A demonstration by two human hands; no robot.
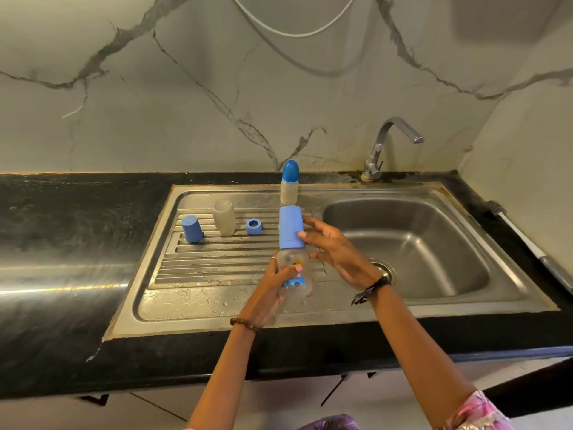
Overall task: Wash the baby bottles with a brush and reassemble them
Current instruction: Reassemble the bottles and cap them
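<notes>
— Two hands on one bottle: head view shows my left hand [273, 283] curled round the clear bottle [294, 274] above the wet drainboard [217, 259], my right hand [328, 246] with fingers spread against its blue cap [290, 226].

— Risks?

— A slick grip, I think; it could drop into the sink [403, 237], or the cap seats crooked.

— Anything hidden?

— I see no brush. The cap covers whatever sits beneath it.

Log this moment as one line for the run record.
left hand grips bottle | right hand on blue cap | over drainboard | tap off
</notes>
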